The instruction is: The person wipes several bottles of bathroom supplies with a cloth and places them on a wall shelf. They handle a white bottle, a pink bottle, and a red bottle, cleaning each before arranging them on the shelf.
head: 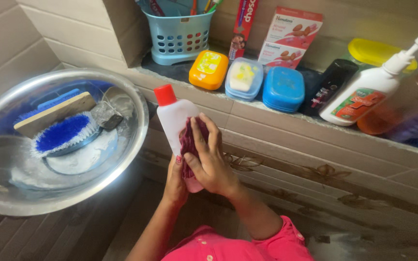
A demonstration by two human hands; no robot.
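A white plastic bottle [174, 121] with a red cap stands upright in front of the tiled ledge. My left hand [175, 183] grips its lower part from below. My right hand [211, 157] presses a dark red cloth [188, 140] flat against the bottle's side, fingers spread over it. Both pink sleeves show at the bottom edge.
A steel basin [136, 140] on the left holds a blue-bristled wooden brush [61, 130] and white suds. On the ledge [286, 118] stand a light blue basket [179, 36], orange, clear and blue soap boxes, a black bottle, a white pump bottle [368, 92] and cartons.
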